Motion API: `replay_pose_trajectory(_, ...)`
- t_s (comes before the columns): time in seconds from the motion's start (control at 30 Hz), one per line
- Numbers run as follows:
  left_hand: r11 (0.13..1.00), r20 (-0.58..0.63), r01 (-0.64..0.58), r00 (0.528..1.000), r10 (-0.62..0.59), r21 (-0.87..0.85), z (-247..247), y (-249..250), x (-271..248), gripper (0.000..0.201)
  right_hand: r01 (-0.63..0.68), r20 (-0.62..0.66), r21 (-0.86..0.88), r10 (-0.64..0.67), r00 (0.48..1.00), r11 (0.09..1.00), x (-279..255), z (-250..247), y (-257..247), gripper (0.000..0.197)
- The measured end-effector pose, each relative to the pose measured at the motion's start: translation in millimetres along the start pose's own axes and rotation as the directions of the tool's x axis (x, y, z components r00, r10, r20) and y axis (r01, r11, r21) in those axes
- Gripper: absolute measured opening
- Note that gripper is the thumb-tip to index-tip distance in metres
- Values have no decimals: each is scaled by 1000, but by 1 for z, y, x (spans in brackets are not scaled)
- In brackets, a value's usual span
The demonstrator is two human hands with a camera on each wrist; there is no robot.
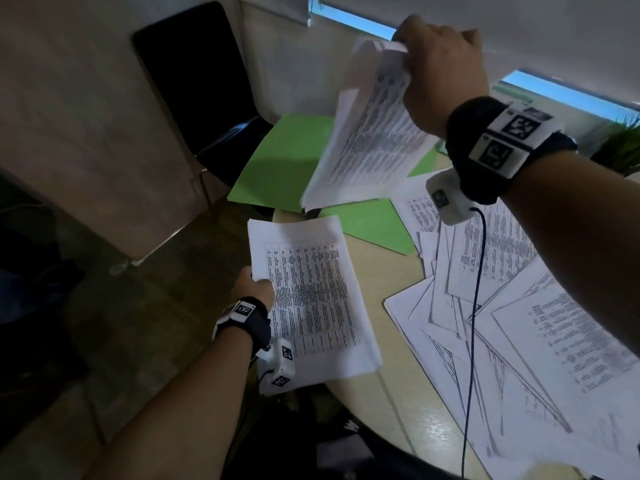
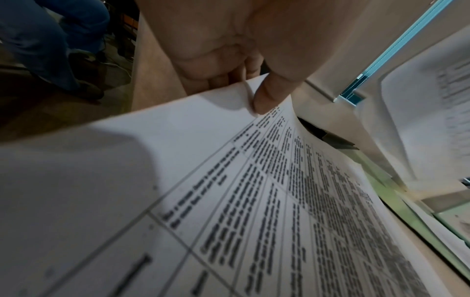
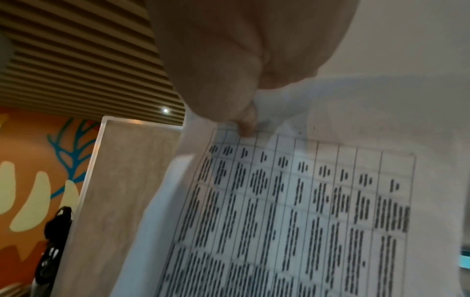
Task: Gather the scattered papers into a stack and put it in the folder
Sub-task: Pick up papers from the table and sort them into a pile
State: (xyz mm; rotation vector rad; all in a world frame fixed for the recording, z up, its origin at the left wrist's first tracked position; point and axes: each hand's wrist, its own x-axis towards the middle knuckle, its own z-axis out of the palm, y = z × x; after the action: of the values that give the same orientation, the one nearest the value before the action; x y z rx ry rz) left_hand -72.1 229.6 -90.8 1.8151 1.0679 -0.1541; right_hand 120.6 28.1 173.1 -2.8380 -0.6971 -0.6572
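Observation:
My left hand (image 1: 254,285) pinches the near left edge of a thin stack of printed table sheets (image 1: 311,296) that hangs over the table's left rim; the thumb (image 2: 269,96) lies on top of the stack (image 2: 254,201). My right hand (image 1: 440,67) is raised above the table and grips the top edge of a second bundle of printed sheets (image 1: 370,133), which hangs down bent; that bundle (image 3: 305,201) fills the right wrist view under the hand (image 3: 244,120). A green folder (image 1: 280,161) lies open flat behind both. Several loose papers (image 1: 519,306) are scattered at the right.
The round beige table (image 1: 388,341) ends just left of the held stack. A black chair (image 1: 197,81) stands at the far left beside a pale partition. A green plant (image 1: 620,147) is at the right edge. A dark cable (image 1: 474,306) hangs from my right wrist over the papers.

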Motion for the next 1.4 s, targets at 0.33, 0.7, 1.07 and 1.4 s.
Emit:
replay_pose_trajectory(0.33,1000,10,-3,1000,2,24,-5,-1,-3,31,114,377,198,-183,908,974,-4,-16,-28,34)
replay_pose_trajectory(0.7,997,95,-34,995,41,-75,-7,-4,-6,14,112,725,203,-226,651,973,-38,70,-73,45)
replay_pose_trajectory(1.07,964,156,113,985,-76,-242,-12,-16,-11,51,27,769,228,-197,608,973,-91,162,-119,44)
replay_pose_trajectory(1.4,1000,93,22,995,-21,-9,-10,-7,10,37,-191,539,289,6,842,938,-121,202,-101,68)
